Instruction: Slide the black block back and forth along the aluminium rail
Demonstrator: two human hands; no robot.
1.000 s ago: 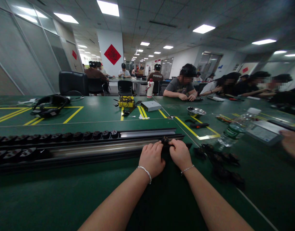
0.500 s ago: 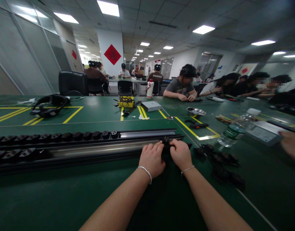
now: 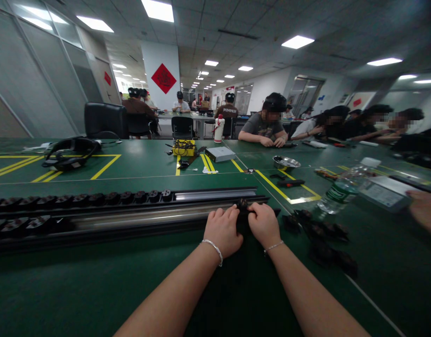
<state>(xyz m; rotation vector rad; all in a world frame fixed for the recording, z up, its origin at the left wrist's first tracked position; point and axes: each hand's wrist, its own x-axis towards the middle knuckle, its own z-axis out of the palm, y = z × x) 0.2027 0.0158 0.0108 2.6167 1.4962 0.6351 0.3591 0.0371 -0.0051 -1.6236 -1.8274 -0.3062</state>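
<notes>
Both my hands are at the right end of the near black track, which has a shiny metal strip along it. Between my fingertips is a small black socket module, sitting at the track. My left hand grips it from the left, fingers closed. From the other side my right hand pinches it with thumb and bent fingers. The module's underside is hidden. Several similar modules sit at the near track's left end. A parallel far track carries a long row of them.
Loose black modules lie right of my hands, near a water bottle. Another person's hand is at the right edge. Farther back are a steel bowl, a grey box, a yellow tray and a black headset.
Almost nothing differs. Both hands stay on the socket module at the track's right end, with only a very slight shift.
</notes>
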